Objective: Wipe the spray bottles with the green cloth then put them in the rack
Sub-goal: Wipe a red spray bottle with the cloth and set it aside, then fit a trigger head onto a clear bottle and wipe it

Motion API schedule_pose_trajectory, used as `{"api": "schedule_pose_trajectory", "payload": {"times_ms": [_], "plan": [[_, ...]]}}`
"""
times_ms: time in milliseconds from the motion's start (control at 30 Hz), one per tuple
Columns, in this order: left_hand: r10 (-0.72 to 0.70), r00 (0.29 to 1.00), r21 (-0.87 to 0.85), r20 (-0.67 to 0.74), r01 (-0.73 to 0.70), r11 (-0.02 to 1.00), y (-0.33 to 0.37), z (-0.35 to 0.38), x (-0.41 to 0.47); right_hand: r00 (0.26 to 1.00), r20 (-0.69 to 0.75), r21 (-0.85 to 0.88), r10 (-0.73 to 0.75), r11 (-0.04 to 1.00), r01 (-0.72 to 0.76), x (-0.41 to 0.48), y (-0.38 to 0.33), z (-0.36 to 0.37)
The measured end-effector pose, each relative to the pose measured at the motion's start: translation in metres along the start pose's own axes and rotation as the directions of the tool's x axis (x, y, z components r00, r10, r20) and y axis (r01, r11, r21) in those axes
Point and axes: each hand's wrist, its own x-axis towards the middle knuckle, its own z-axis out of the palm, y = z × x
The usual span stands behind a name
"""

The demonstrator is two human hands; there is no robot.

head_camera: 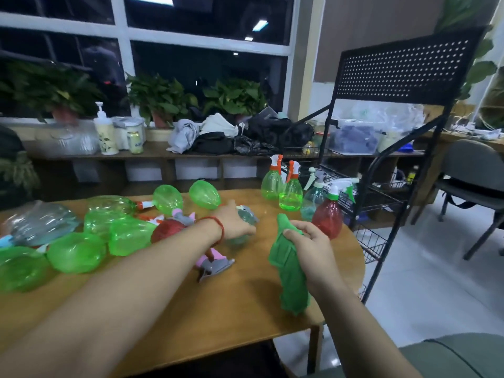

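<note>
My right hand (308,246) grips the green cloth (291,274), which hangs down over the table's near right part. My left hand (234,222) reaches across the wooden table (218,309) and closes on a clear bluish spray bottle (246,218) lying on its side. Several green spray bottles (128,236) and a red one (166,230) lie in a heap at the left. Upright at the far right edge stand two green bottles (290,193), a clear one (313,197) and a red one (328,214). The black wire rack (381,186) stands just right of the table.
A loose grey and pink spray head (215,264) lies under my left forearm. A grey chair (474,181) stands right of the rack. Behind the table runs a low shelf (163,155) with potted plants, clothes and containers under a dark window.
</note>
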Motion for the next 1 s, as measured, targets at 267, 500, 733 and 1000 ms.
{"api": "schedule_pose_trajectory", "payload": {"times_ms": [267, 500, 733, 1000], "plan": [[0.164, 0.887, -0.332, -0.431, -0.325, 0.886, -0.047, -0.002, -0.105, 0.999, 0.039, 0.078, -0.036, 0.996, 0.033, -0.015, 0.019, 0.067], [0.186, 0.841, -0.392, -0.508, -0.418, 0.820, -0.134, -0.009, -0.181, 0.939, 0.344, 0.346, 0.004, 0.929, -0.131, -0.046, 0.014, 0.148], [0.160, 0.893, -0.600, -0.422, -0.407, 0.689, -0.201, -0.010, -0.211, 0.840, 0.538, 0.164, -0.070, 0.986, -0.023, -0.064, 0.030, 0.180], [0.192, 0.890, -0.432, -0.412, -0.377, 0.819, -0.205, -0.002, -0.220, 0.757, 0.547, 0.053, -0.357, 0.917, 0.394, -0.078, 0.042, 0.178]]}}
